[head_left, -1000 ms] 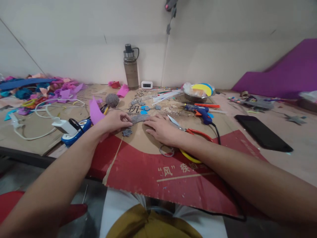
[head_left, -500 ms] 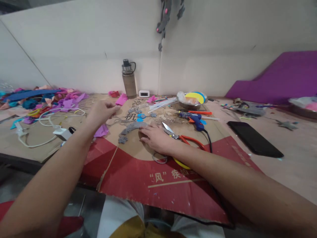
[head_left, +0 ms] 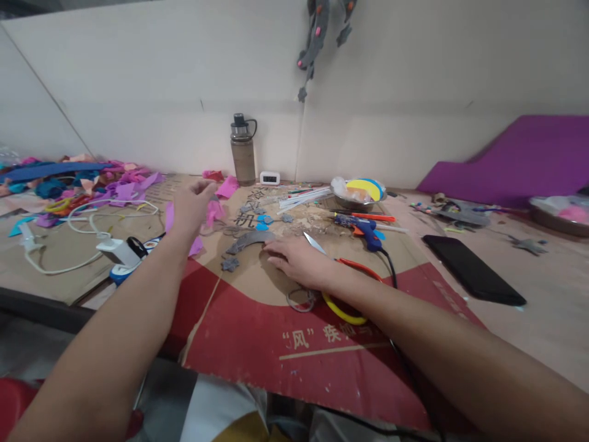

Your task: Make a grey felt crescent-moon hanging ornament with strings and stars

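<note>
My right hand (head_left: pixel 299 263) lies flat and open on the brown and red cardboard (head_left: pixel 322 350). Its fingertips touch the end of a curved grey felt strip (head_left: pixel 248 240). A small grey felt flower (head_left: pixel 229 264) lies just left of it. My left hand (head_left: pixel 189 207) hovers further back over pink foam scraps (head_left: pixel 216 210). Its fingers are curled and blurred, and a sliver of grey shows beneath them. I cannot make out what they hold. Red-handled scissors (head_left: pixel 355 265) and a yellow ring (head_left: pixel 344 312) lie beside my right wrist.
A blue glue gun (head_left: pixel 367 228), a metal bowl (head_left: pixel 356 199) and white sticks (head_left: pixel 304 196) lie behind the hands. A black phone (head_left: pixel 473 270) is at right, a bottle (head_left: pixel 243 150) and small clock (head_left: pixel 269 178) by the wall. A white charger (head_left: pixel 115 250) and colourful scraps (head_left: pixel 87 181) are at left.
My left hand let go of the grey felt strip and rose back and left toward the pink scraps. My right hand stayed flat by the strip. The camera tilted up.
</note>
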The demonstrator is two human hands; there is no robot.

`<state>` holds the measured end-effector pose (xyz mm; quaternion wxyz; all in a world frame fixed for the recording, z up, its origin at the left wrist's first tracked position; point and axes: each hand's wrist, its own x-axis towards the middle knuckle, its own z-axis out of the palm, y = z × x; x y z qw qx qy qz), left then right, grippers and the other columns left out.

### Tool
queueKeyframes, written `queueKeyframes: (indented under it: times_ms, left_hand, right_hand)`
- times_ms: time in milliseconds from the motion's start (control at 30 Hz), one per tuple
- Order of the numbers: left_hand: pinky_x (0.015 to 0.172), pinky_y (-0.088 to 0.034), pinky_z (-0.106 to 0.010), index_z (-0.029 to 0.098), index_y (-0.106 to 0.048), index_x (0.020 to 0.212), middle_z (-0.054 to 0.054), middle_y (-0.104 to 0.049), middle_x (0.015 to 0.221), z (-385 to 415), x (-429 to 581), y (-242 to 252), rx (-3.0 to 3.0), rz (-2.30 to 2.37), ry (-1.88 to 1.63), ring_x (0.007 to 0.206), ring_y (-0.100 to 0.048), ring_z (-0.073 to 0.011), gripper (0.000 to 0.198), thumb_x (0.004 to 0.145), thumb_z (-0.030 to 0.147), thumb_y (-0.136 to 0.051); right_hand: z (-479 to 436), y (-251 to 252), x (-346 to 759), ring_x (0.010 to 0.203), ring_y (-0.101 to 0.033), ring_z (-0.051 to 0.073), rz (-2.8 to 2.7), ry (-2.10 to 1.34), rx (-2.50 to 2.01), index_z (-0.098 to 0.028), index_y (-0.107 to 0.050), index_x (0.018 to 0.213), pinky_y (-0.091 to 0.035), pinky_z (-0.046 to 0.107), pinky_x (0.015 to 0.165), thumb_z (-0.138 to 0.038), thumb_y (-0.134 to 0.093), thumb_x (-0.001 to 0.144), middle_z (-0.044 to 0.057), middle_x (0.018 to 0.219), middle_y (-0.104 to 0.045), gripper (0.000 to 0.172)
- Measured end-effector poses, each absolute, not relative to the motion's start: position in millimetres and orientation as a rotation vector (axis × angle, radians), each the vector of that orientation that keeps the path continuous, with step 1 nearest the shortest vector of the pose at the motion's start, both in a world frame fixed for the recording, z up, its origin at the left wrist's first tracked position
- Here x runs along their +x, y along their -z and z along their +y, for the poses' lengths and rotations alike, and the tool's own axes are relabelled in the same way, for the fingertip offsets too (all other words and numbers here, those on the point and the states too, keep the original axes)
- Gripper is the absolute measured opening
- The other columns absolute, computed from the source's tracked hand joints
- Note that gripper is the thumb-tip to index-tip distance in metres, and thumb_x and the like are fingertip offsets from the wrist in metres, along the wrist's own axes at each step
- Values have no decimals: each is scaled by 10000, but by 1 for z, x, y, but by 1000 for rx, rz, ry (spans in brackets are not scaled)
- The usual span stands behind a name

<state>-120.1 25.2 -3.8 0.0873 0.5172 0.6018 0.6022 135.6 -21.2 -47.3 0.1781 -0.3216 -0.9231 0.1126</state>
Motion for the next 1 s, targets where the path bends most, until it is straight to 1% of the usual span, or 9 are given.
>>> queueKeyframes:
  times_ms: [100,167,267,467,567,733,867,1000]
  left_hand:
    - [611,-451,-226,157,-703,861,-21,-680,757,29,-134,-2,1510,1773,-2006,662,-583,-120,211,739,305,-614]
    - [618,-453,-228,154,-702,874,-22,-675,756,29,-136,-3,1515,1783,-2056,655,-578,-117,212,744,293,-607]
    - [636,-453,-238,161,-698,849,-19,-670,740,24,-128,-3,1606,1836,-1998,655,-576,-121,186,767,285,-586]
    - [662,-445,-271,168,-710,792,-27,-680,716,14,-102,3,1963,1888,-1707,652,-578,-142,164,775,271,-583]
    - [687,-445,-278,166,-715,818,-36,-692,751,17,-100,9,2112,1863,-1632,676,-588,-148,187,782,283,-573]
    - [694,-449,-272,164,-712,842,-44,-703,794,20,-102,13,2119,1873,-1578,713,-600,-156,205,786,289,-559]
    - [685,-443,-277,162,-712,830,-41,-700,778,19,-103,10,2103,1911,-1572,698,-596,-156,202,779,283,-559]
    - [684,-439,-278,159,-707,822,-40,-691,763,22,-104,11,2086,1889,-1538,686,-584,-151,193,776,273,-558]
  right_hand:
    - [-16,34,142,1057,-602,212,-2506,-386,-910,-201,-681,1074,-438,350,917,-216,-482,893,82,1122,-686,270]
    - [-9,26,147,1022,-615,206,-2412,-403,-979,-194,-688,1053,-452,346,899,-217,-485,890,77,1098,-695,261]
    - [5,18,154,918,-639,187,-2281,-410,-1104,-180,-699,1010,-476,325,830,-226,-496,884,68,1007,-716,243]
    - [39,20,149,847,-642,180,-2279,-299,-1216,-157,-702,974,-480,303,793,-210,-531,864,77,970,-720,210]
    - [57,25,134,873,-642,185,-2368,-242,-1234,-138,-697,1016,-469,301,827,-170,-533,848,93,988,-717,237]
    - [82,34,104,999,-623,211,-2556,-138,-1236,-144,-685,1068,-436,295,892,-140,-529,830,109,1111,-689,284]
    - [95,44,90,1036,-614,238,-2639,-123,-1316,-180,-685,1059,-432,294,884,-198,-570,820,100,1093,-694,265]
    - [100,50,85,1013,-619,255,-2607,-116,-1381,-174,-671,1063,-446,317,856,-224,-604,801,129,1085,-685,275]
